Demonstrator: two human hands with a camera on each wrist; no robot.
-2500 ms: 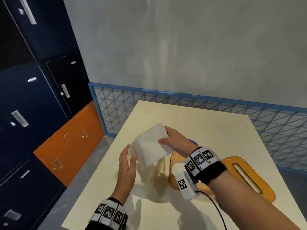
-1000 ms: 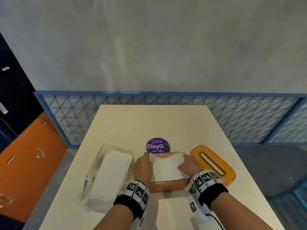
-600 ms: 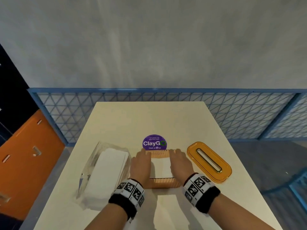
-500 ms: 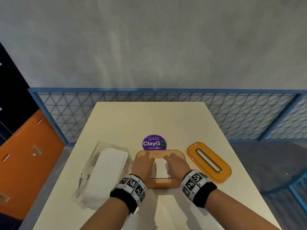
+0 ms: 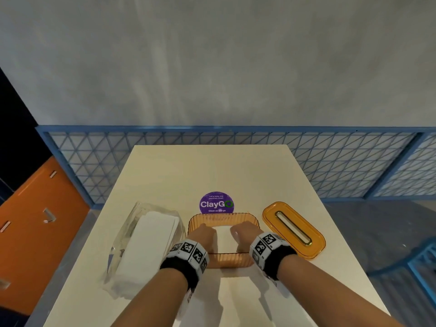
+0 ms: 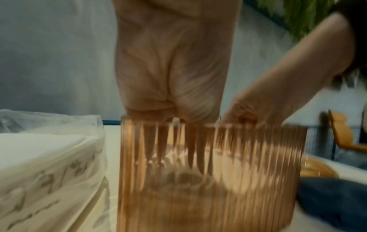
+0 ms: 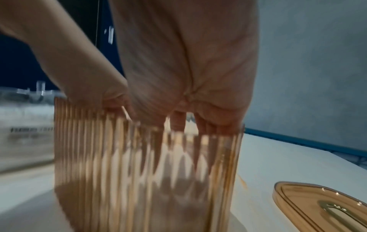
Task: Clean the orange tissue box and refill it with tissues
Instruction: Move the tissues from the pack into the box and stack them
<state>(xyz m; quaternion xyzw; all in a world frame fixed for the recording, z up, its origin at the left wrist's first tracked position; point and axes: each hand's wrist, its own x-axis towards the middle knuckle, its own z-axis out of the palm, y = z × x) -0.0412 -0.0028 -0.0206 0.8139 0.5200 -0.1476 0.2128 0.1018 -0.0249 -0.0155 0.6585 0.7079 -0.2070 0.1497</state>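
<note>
The ribbed orange tissue box (image 5: pixel 223 217) stands open-topped on the table's near middle. A white stack of tissues (image 5: pixel 223 240) lies inside it. My left hand (image 5: pixel 202 234) and right hand (image 5: pixel 243 232) both reach down into the box, one at each end of the stack, and their fingers press on it. In the left wrist view, the left hand's fingers (image 6: pixel 166 146) point straight down behind the ribbed box wall (image 6: pixel 228 196). The right wrist view likewise shows my right hand (image 7: pixel 188 81) dipping into the box (image 7: pixel 129 180). The fingertips are blurred by the wall.
The orange slotted lid (image 5: pixel 293 228) lies flat to the right of the box. An opened clear plastic pack of white tissues (image 5: pixel 146 244) lies to its left. A purple round sticker (image 5: pixel 216 203) sits just behind the box. A blue mesh fence borders the table.
My right hand had lifted a tissue stack beside the pack; both hands then lowered it into the orange box. Over the last half second the hands sank slightly deeper.
</note>
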